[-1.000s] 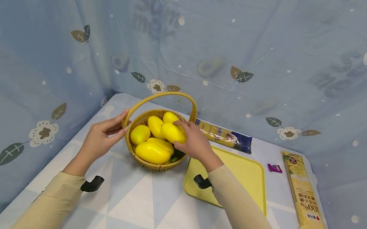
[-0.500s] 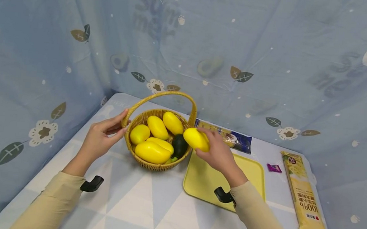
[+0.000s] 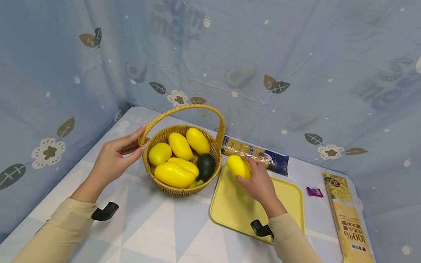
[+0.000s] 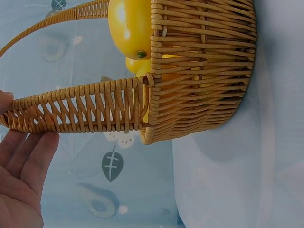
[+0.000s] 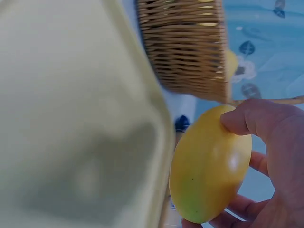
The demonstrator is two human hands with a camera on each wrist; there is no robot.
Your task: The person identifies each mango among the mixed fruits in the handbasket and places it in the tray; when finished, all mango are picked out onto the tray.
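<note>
A wicker basket (image 3: 181, 192) with a tall arched handle (image 3: 182, 109) stands on the table. My left hand (image 3: 113, 157) pinches the handle's left side, thumb on one face and fingers on the other in the left wrist view. Several yellow mangoes (image 3: 175, 175) lie in the basket, along with a dark green avocado-like fruit (image 3: 206, 167). A yellow mango (image 5: 209, 166) with a greenish end is gripped between thumb and fingers of my right hand (image 3: 260, 183). That hand is above the back left part of a yellow tray (image 3: 234, 207).
Behind the tray lies a blue and gold pasta packet (image 3: 276, 162), partly hidden by the right hand. Farther right are a small purple wrapped candy (image 3: 315, 192) and a long yellow noodle packet (image 3: 349, 225). A patterned blue curtain (image 3: 216, 57) closes off the back and sides.
My right hand has lifted a mango out of the basket and carried it right, over the tray. This uncovers the dark green fruit. The left hand stays on the handle.
</note>
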